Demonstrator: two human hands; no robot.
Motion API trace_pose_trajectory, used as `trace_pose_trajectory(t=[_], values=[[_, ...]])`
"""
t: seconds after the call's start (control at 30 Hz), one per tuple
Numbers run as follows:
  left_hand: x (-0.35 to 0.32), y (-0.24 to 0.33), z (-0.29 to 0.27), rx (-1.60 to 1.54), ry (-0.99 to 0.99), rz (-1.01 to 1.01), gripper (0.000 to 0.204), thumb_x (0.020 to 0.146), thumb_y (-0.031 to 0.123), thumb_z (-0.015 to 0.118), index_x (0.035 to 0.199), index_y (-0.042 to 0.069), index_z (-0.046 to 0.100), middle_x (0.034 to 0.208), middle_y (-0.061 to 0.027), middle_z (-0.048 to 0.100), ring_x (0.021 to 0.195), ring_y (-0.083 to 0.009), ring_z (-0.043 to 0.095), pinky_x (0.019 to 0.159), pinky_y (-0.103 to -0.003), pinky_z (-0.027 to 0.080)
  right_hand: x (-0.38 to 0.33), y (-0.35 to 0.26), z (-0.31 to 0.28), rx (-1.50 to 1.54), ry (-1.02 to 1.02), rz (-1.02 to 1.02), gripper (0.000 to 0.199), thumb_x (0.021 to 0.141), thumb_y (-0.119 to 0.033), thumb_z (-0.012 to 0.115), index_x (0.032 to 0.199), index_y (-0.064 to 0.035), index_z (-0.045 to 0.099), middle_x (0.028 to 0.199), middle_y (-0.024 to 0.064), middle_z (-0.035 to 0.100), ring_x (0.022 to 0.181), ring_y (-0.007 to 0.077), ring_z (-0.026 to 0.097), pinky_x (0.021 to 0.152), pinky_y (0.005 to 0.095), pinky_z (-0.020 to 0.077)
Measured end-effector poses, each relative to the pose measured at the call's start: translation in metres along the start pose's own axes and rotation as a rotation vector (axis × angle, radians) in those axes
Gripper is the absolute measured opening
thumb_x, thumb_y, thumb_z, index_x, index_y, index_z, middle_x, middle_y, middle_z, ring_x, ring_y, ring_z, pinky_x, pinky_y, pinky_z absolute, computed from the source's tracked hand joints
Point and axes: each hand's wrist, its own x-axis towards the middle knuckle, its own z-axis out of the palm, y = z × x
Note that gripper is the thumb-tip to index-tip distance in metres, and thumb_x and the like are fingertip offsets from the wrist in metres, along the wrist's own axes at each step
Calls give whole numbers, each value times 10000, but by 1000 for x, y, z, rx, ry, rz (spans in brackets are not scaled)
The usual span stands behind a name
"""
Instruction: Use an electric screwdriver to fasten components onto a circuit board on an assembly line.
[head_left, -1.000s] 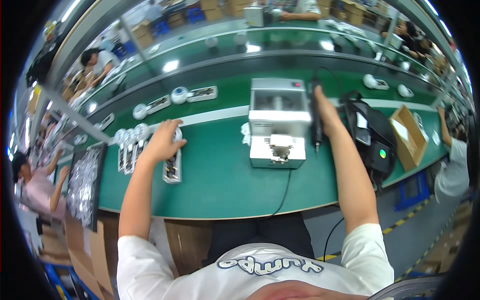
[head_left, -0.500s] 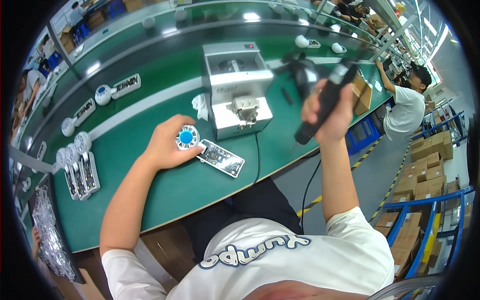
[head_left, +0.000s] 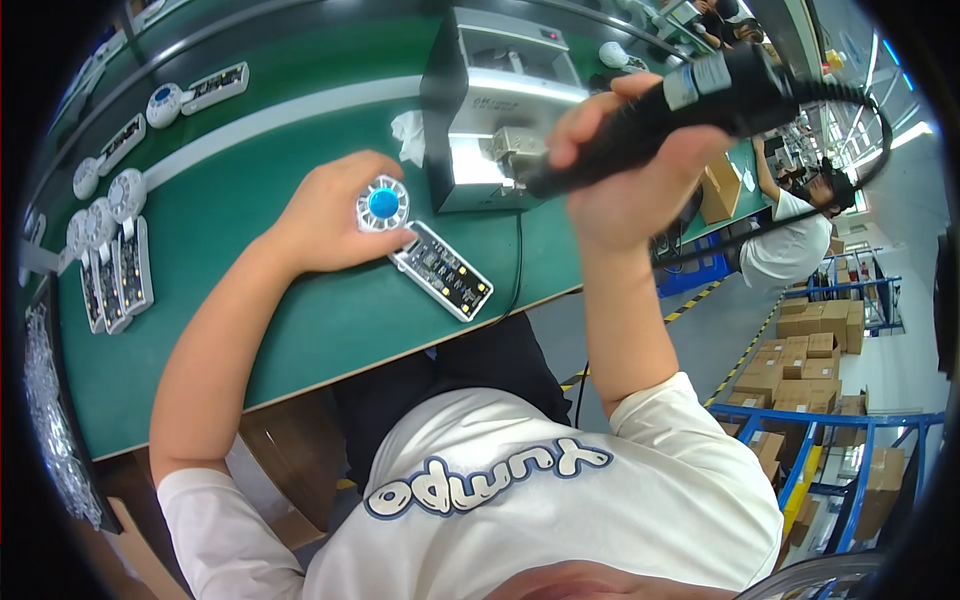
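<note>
My left hand (head_left: 325, 215) is closed around the round white head of a small handheld fan with a blue centre (head_left: 383, 204). From that head an opened white handle with a bare circuit board (head_left: 445, 272) slants down to the right on the green bench. Wrapped in my right hand (head_left: 635, 195) is a black corded electric screwdriver (head_left: 650, 125), held almost level. Its tip end is at the front metal block (head_left: 516, 145) of a silver screw feeder (head_left: 500, 100); whether they touch I cannot tell.
Several similar opened fans (head_left: 125, 265) lie at the left and far left. A crumpled white cloth (head_left: 408, 136) sits beside the feeder. Clear plastic bags (head_left: 55, 420) fill a black tray at the left edge. A co-worker (head_left: 790, 235) is on the right, near stacked cartons (head_left: 795, 370).
My right hand has brought the screwdriver leftward to the feeder's front, turning it from steep to nearly level. My left hand still holds the fan. The whole view has shifted.
</note>
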Motion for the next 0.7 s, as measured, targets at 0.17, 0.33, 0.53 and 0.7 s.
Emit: trace_pose_trajectory(t=[0.17,0.33,0.53,0.7], values=[[0,-5,1,-12,-14,42,505,695,243,824,1097,24,612,1022,-151,640,925,-344,644,807,-392,517,-20,1,13,423,-174,73,948,844,-867,405,1299,-42,501,818,108,641,649,241,603,620,382,495],[0,-7,5,1,19,54,475,709,239,817,1079,30,605,1004,-142,633,905,-340,640,788,-394,513,-28,25,28,567,-300,21,995,826,-883,405,1337,-34,498,847,122,651,668,249,608,625,378,493],[-1,-7,7,-5,27,61,465,719,240,816,1073,34,595,979,-137,624,885,-332,635,770,-393,508,-28,37,29,529,-322,86,1014,811,-896,408,1349,-40,493,835,132,650,662,257,606,619,375,484],[3,-11,5,-9,41,142,457,722,229,813,1072,39,589,966,-138,618,875,-335,629,758,-399,504,-23,42,38,641,-375,178,1032,784,-911,432,1347,-49,502,826,133,650,666,260,612,617,374,480]])
